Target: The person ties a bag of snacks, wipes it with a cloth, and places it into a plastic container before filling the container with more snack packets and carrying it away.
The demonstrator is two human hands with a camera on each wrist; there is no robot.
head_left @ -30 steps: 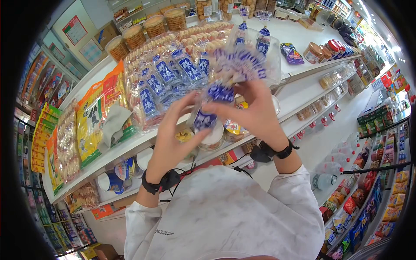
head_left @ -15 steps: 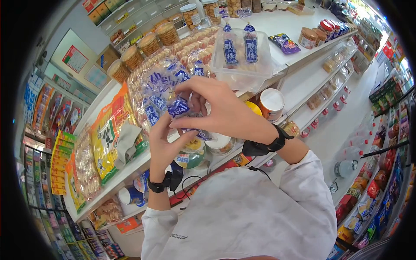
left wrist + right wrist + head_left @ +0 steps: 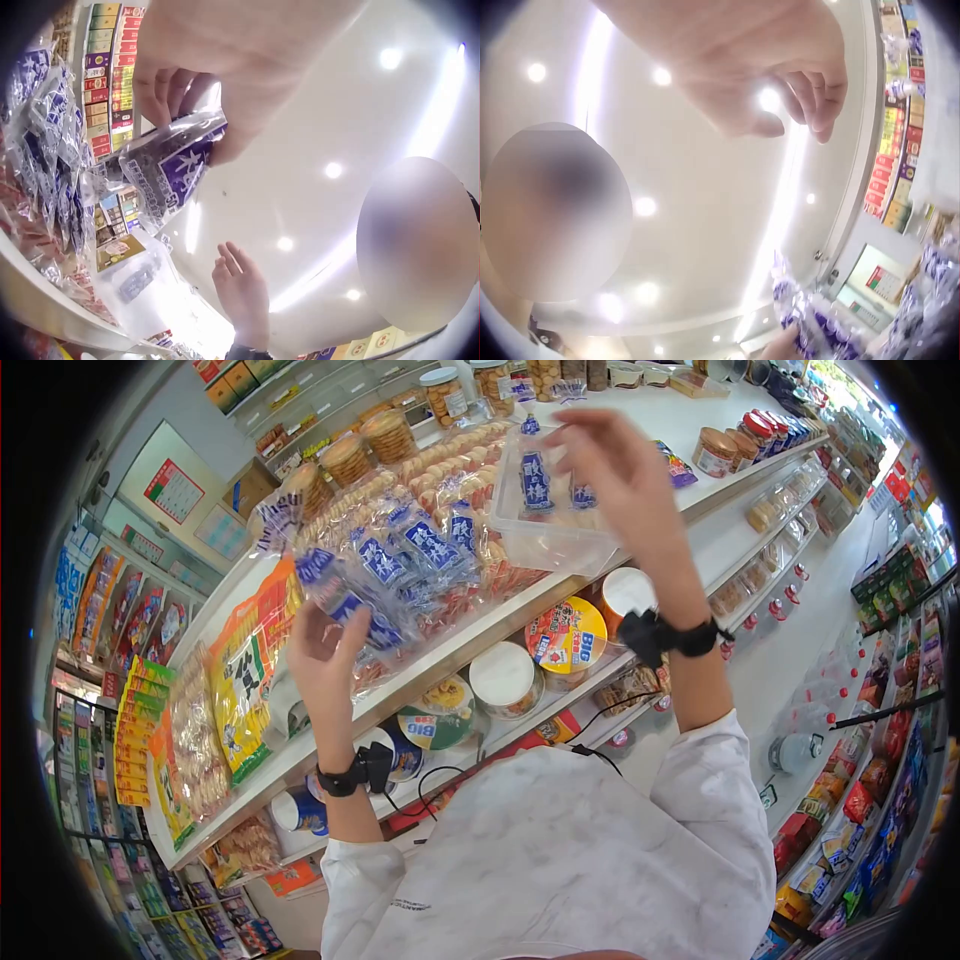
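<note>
Left hand: fingers and thumb pinching a blue-labelled snack packet, tilted, its purple-printed frilled top pointing up and leftward.
Held packet: above the counter's front, just beside a pile of matching packets.
Right hand: raised over a clear plastic tub, thumb apart from the loosely bent fingers, gripping nothing.
Tub: right of the pile, containing two more blue-labelled packets, one partly hidden by the right hand.
Counter, left: yellow-and-orange snack bag.
Shelf below: BIG instant-noodle tub, yellow-lidded.
</note>
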